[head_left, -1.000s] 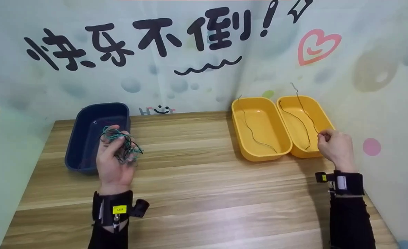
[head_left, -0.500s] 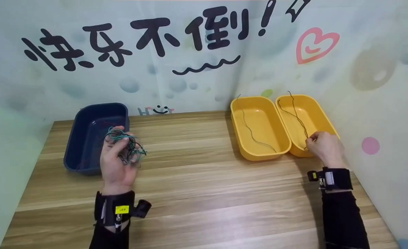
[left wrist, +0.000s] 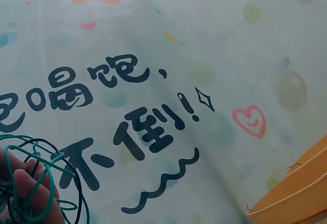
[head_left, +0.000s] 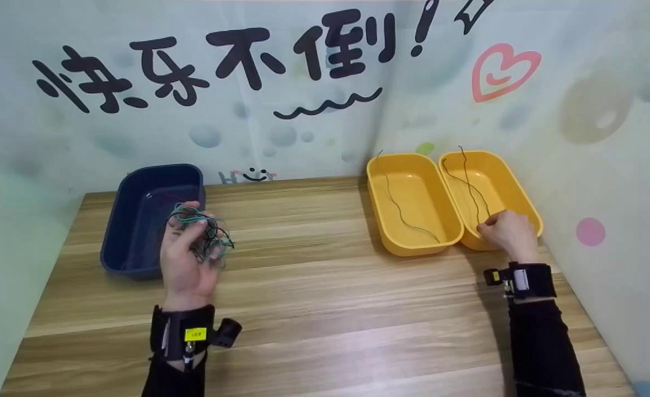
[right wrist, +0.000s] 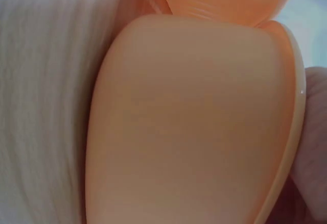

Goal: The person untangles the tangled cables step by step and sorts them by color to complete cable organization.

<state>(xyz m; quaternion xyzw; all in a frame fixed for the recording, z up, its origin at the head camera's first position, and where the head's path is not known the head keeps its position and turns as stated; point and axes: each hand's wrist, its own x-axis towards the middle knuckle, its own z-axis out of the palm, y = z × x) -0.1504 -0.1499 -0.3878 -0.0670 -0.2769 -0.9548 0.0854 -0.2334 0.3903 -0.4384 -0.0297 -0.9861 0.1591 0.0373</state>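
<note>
A tangle of green and black wires (head_left: 214, 237) lies in my left hand (head_left: 184, 264), the thumb curled over it beside the blue bin (head_left: 108, 231). The left wrist view shows the wire loops (left wrist: 48, 175) round the fingers close up. Over the near end of the right yellow bin (head_left: 515, 190), my right hand (head_left: 509, 232) pinches a dark wire (head_left: 464, 163), whose far end stands above the back rim. Another dark wire (head_left: 455, 176) lies in that bin and crosses it. In the right wrist view the bin wall (right wrist: 189, 117) hides the fingertips.
Beside it stands the left yellow bin (head_left: 377, 204) with a single thin wire (head_left: 400, 209) along its length, one end over the back rim. Thin reddish wire shows inside the blue bin. A printed backdrop (head_left: 302, 138) rises behind the wooden table (head_left: 325, 309).
My right hand has moved left and over the right yellow bin, and the pinched wire's far end has come lower. The left hand shifted slightly right, still holding the tangle.
</note>
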